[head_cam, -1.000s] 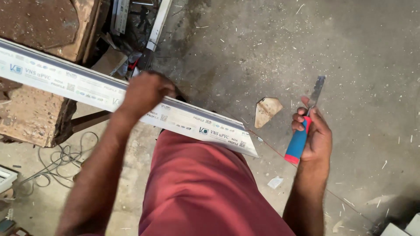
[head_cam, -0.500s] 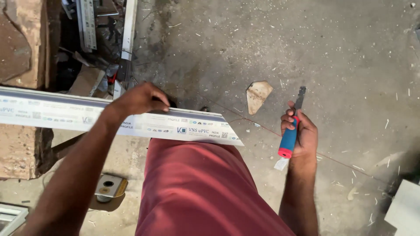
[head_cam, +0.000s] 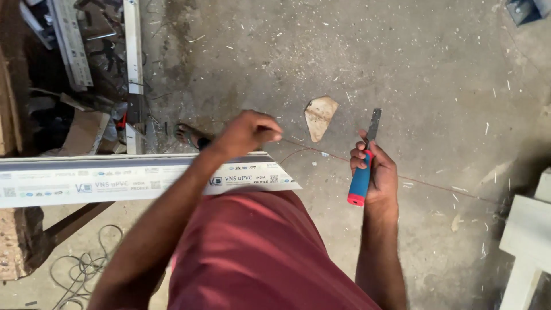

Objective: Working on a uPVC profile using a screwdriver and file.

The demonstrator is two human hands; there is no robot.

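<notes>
Profile [head_cam: 143, 178] white, long, lying across bench edge ahead of me. My left hand [head_cam: 247, 133] curled over its far edge, steadying. My right hand [head_cam: 376, 172] clenched round chisel [head_cam: 363, 172], blade up, clear of work.

A: Colours, quick. Long profile [head_cam: 143, 179] under the left hand [head_cam: 244, 133]?
B: White w/ small blue and grey printing along its face, greyish top edge.
A: Tool right of the profile's cut end?
B: Chisel [head_cam: 363, 166] in the right hand [head_cam: 376, 172]: blue handle, red butt cap, dark grey blade.
A: Below the profile?
B: Shorts [head_cam: 258, 252], plain dull red.
A: Floor [head_cam: 413, 69]?
B: Grey concrete, pale specks all over. Tan scrap [head_cam: 320, 116] above the profile's end, thin red string [head_cam: 436, 185] running right of it.
</notes>
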